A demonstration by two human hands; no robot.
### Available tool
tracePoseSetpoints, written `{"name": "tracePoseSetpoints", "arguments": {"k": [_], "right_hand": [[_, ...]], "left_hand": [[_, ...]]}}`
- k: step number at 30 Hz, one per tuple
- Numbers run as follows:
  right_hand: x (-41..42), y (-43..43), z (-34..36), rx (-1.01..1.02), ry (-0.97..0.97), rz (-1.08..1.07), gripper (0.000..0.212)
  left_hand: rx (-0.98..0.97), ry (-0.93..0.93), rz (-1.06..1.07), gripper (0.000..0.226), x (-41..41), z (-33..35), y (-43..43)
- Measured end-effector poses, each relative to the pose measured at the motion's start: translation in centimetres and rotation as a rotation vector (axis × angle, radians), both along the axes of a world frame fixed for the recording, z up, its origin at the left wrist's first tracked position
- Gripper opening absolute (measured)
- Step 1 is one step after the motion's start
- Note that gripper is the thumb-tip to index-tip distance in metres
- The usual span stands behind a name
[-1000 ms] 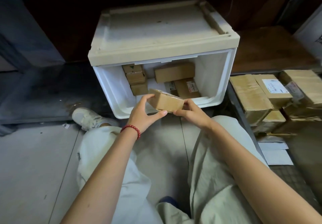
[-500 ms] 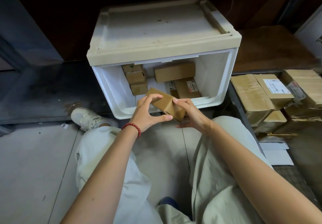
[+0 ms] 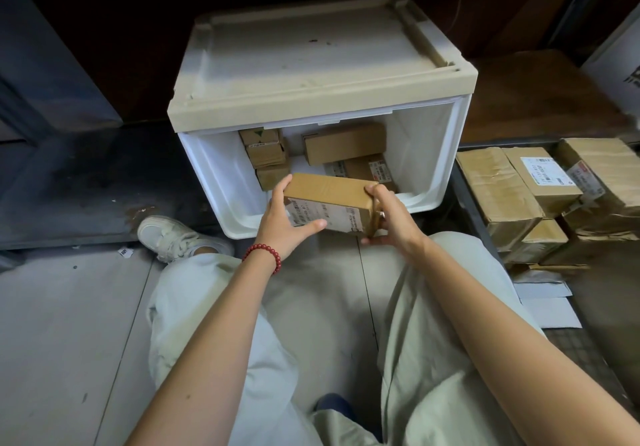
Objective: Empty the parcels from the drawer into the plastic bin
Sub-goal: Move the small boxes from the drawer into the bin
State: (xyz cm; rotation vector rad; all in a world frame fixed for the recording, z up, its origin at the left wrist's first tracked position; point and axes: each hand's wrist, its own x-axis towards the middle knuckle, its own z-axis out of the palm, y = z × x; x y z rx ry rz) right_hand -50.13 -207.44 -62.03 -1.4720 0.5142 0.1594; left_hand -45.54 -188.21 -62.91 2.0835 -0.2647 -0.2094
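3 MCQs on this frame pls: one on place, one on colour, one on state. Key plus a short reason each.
1. Where is the held parcel?
A. At the drawer's open front, over its lower lip
B. On the stack of boxes to the right
C. On the floor by the shoe

2. What colour is the bracelet on the left wrist?
A. Blue
B. Red
C. White

3. How is the held parcel gripped?
A. By the left hand alone
B. By nothing; it lies loose in the drawer
C. By both hands, one at each end

Key:
1 A: it sits in front of the white drawer, over the lower lip.
2 B: the beads are red.
3 C: the left hand holds its left end and the right hand its right end.
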Motion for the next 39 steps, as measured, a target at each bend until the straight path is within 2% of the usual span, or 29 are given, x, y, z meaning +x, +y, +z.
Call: {"name": "tracePoseSetpoints", "arguments": {"k": [4, 7, 10, 15, 19, 22, 26, 30, 33, 35, 39], "right_hand": [[0.0, 0.1, 0.0, -0.006, -0.024, -0.013, 0.028], [0.2, -0.1, -0.1, -0.01, -0.001, -0.026, 0.042], [0.5, -0.3, -0.5, -0.011, 0.032, -0.06, 0.048], [0.5, -0.4, -0.7, -0.032, 0.063, -0.051, 0.05], [0.4, -0.3, -0.5, -0.049, -0.025, 0.002, 0.056], [0.4, -0.4, -0.5, -0.098, -0.086, 0.059, 0.044], [0.3, -0.6, -1.0, -0.164, -0.126, 0.099, 0.049], [0.1, -1.0, -1.4, -0.208, -0.176, 0.078, 0.059], [-0.4, -1.9, -0.9, -0.148, -0.198, 0.031, 0.065], [-0.9, -3.0, 0.1, -0.133, -0.218, 0.01, 0.07], [-2.7, -5.6, 2.0, -0.249, -0.252, 0.115, 0.083]], "left_hand": [[-0.088, 0.042, 0.023, 0.105, 0.0, -0.1, -0.3], [-0.16, 0.046, 0.023, 0.114, -0.1, -0.1, -0.3], [-0.132, -0.043, -0.004, 0.119, -0.1, 0.0, -0.2], [-0.108, -0.109, -0.081, 0.099, -0.1, 0.0, -0.1], [-0.068, -0.105, 0.008, 0.081, -0.1, -0.1, -0.1], [-0.035, -0.059, 0.102, 0.078, -0.1, 0.0, -0.4], [-0.031, -0.065, 0.148, 0.075, -0.2, 0.2, -0.5], [-0.013, -0.069, 0.027, 0.094, -0.3, 0.4, -0.5], [0.043, -0.105, -0.102, 0.112, -0.5, 0.8, -0.4], [0.051, -0.132, -0.136, 0.106, -0.9, 1.4, -0.8], [-0.038, -0.125, -0.106, 0.081, -1.5, 2.8, -3.0]]}}
